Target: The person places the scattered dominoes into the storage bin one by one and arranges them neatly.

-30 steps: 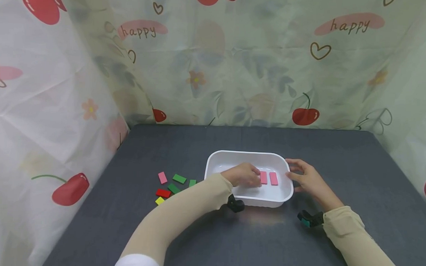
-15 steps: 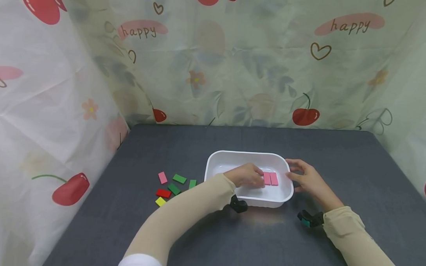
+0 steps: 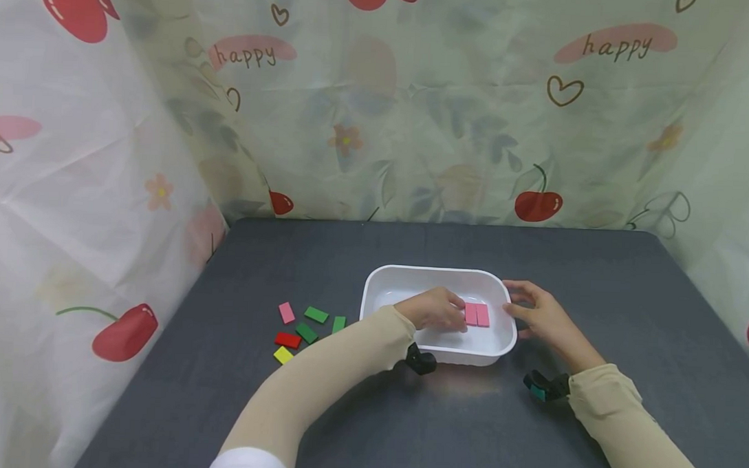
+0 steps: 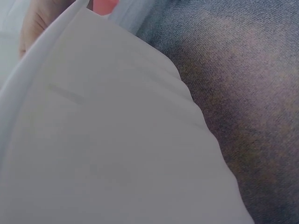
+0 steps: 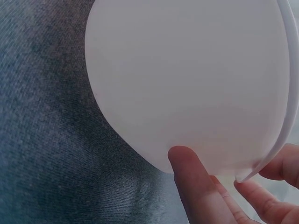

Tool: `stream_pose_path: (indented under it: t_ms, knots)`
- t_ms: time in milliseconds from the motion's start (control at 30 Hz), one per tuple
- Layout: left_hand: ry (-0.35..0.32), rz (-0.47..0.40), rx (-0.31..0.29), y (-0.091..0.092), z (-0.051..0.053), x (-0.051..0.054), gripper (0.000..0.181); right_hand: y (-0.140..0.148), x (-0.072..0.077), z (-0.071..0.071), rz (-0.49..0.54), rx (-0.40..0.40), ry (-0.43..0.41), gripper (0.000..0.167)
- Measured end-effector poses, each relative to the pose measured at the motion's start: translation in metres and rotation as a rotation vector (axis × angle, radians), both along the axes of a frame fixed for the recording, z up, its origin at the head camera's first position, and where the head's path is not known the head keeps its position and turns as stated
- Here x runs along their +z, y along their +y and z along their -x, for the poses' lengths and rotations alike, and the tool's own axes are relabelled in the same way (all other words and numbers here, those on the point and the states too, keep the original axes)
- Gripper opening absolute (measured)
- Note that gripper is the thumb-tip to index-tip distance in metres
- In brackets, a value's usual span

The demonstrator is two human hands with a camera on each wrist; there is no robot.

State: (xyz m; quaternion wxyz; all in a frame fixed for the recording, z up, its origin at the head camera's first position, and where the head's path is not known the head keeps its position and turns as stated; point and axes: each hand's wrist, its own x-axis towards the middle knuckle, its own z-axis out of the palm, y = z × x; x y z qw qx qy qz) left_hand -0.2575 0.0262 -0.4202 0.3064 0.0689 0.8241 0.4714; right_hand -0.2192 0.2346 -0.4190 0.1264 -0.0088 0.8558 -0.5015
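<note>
My left hand (image 3: pixel 434 310) reaches into a white plastic tray (image 3: pixel 385 269), its bent fingers at the left edge of a pink rectangular tile (image 3: pixel 471 315). A second pink tile (image 3: pixel 483 315) lies flat beside it, with their long sides together. At the tray's right end, my right hand (image 3: pixel 541 319) holds the rim and outer wall. The right wrist view has a fingertip (image 5: pixel 183 161) against the tray's wall (image 5: pixel 187 84). In the left wrist view, the tray's outside (image 4: pixel 117 121) hides most of the left hand (image 4: pixel 37 23); a bit of pink shows.
Left of the tray, loose tiles lie on the dark table (image 3: pixel 467 430): a pink one (image 3: pixel 287 312), a red one (image 3: pixel 287 340), a yellow one (image 3: pixel 283 355) and several green ones (image 3: pixel 316 314). My left sleeve (image 3: pixel 320 377) passes close to them. A patterned curtain (image 3: pixel 415 125) hangs behind.
My left hand has moved slightly right, bringing the left pink tile up to the other one and closing the gap between them. The right hand and tray stay in place.
</note>
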Motion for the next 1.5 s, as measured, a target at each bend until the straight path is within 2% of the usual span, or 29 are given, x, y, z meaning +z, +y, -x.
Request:
stream_pose_path:
  t_ms: [133, 267, 400, 533, 633, 767, 867, 933, 1033, 1133, 1233, 1333, 1500]
  knots:
    - [-0.016, -0.024, 0.003, -0.001, 0.0, 0.001, 0.056, 0.0, 0.0, 0.0, -0.001, 0.0, -0.002, 0.059]
    - [-0.031, -0.046, -0.019, -0.004, 0.001, 0.002, 0.056, 0.0, -0.001, 0.0, 0.004, 0.003, -0.001, 0.059]
    - [-0.062, -0.152, -0.039, -0.014, 0.0, 0.011, 0.056, 0.001, -0.001, 0.0, 0.008, -0.001, -0.002, 0.059]
    - [-0.048, -0.26, -0.076, -0.039, -0.005, 0.036, 0.058, 0.001, -0.001, 0.0, 0.009, -0.004, -0.001, 0.06]
    - [0.04, -0.291, -0.101, -0.069, -0.01, 0.061, 0.056, 0.001, -0.001, 0.0, 0.012, -0.003, -0.001, 0.06]
    - [0.174, -0.316, -0.027, -0.117, -0.013, 0.089, 0.055, 0.002, 0.0, 0.001, 0.009, -0.002, -0.008, 0.061]
    - [0.261, -0.337, 0.077, -0.155, -0.015, 0.097, 0.055, 0.002, 0.0, 0.002, 0.006, -0.003, -0.015, 0.061]
    - [0.313, -0.35, 0.144, -0.179, -0.016, 0.095, 0.054, 0.003, 0.0, 0.002, 0.003, -0.007, -0.021, 0.061]
    - [0.367, -0.326, 0.246, -0.214, -0.018, 0.083, 0.055, 0.002, 0.0, 0.002, 0.005, -0.011, -0.021, 0.061]
    - [0.382, -0.249, 0.339, -0.242, -0.019, 0.069, 0.057, 0.0, 0.0, 0.002, 0.002, -0.016, -0.021, 0.061]
    - [0.382, -0.145, 0.404, -0.263, -0.022, 0.054, 0.058, -0.001, -0.001, 0.001, -0.001, -0.021, -0.023, 0.061]
    - [0.366, -0.051, 0.428, -0.279, -0.024, 0.037, 0.059, -0.002, -0.001, 0.0, -0.003, -0.022, -0.019, 0.061]
    - [0.304, 0.055, 0.416, -0.298, -0.026, 0.008, 0.06, -0.002, -0.001, 0.0, -0.006, -0.014, -0.011, 0.06]
